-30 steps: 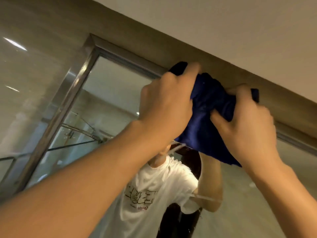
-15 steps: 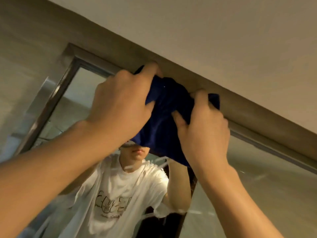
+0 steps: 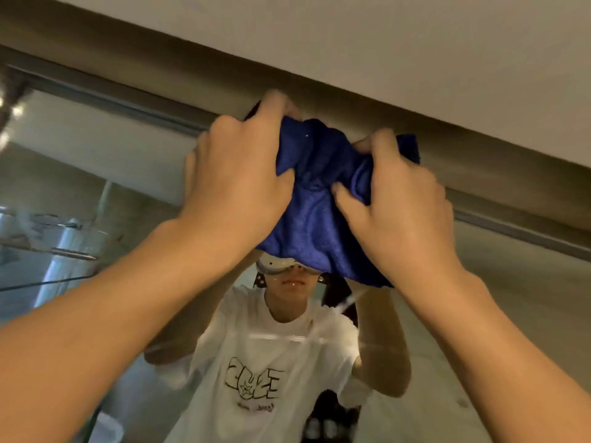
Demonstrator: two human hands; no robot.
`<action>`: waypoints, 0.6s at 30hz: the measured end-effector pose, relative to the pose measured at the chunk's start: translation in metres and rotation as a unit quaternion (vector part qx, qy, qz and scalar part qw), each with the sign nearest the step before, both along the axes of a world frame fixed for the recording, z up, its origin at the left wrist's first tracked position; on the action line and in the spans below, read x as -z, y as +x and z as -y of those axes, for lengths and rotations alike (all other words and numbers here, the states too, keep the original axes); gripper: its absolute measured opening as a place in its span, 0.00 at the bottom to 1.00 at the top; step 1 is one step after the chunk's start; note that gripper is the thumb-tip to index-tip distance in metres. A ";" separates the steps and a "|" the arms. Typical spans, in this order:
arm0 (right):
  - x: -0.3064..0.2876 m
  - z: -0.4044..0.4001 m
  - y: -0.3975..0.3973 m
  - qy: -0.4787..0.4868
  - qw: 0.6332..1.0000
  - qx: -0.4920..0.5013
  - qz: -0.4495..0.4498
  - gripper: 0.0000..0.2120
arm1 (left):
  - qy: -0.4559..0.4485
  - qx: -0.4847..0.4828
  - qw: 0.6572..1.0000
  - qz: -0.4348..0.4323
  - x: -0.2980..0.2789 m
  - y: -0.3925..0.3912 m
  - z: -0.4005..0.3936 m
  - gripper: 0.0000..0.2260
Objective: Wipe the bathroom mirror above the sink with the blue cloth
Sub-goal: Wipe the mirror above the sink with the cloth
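Observation:
A bunched dark blue cloth is pressed against the top of the mirror, right under its upper metal frame. My left hand grips the cloth's left side, fingertips up at the frame. On the cloth's right side my right hand is clenched into the fabric. Both arms reach up from the bottom corners. The glass behind the cloth is hidden.
The mirror reflects a person in a white printed T-shirt with raised arms, and a glass shower screen at the left. A brown wall band and pale ceiling sit directly above the frame.
Both hands with the cloth have slid rightward along the mirror's top edge, away from the upper left corner, which is now out of view. The grip is unchanged.

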State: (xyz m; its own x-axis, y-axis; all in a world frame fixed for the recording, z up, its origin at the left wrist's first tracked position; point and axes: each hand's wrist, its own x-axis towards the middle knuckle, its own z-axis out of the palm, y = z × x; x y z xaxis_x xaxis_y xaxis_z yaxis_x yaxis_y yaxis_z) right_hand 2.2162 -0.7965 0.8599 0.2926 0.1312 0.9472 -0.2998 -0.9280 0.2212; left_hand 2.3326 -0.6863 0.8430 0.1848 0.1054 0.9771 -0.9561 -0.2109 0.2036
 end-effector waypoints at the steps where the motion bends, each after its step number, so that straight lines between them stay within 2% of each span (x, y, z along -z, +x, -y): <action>1: 0.001 0.010 -0.011 0.008 1.000 -0.003 0.002 0.15 | 0.002 -0.004 1.000 0.003 0.000 -0.010 0.011 0.17; 7: 0.005 0.056 -0.057 0.053 0.997 -0.045 0.029 0.15 | 0.051 -0.011 0.998 0.021 0.000 -0.058 0.051 0.18; 12: 0.001 0.050 -0.055 0.077 0.997 0.010 0.024 0.18 | 0.086 -0.029 0.995 0.030 -0.002 -0.057 0.040 0.19; 15: 0.003 0.038 -0.045 0.061 0.997 0.010 0.035 0.17 | 0.077 -0.055 0.995 0.016 0.001 -0.050 0.032 0.19; 18: 0.001 0.022 -0.028 0.034 0.999 0.011 0.027 0.16 | 0.031 -0.046 0.998 0.003 0.004 -0.037 0.018 0.20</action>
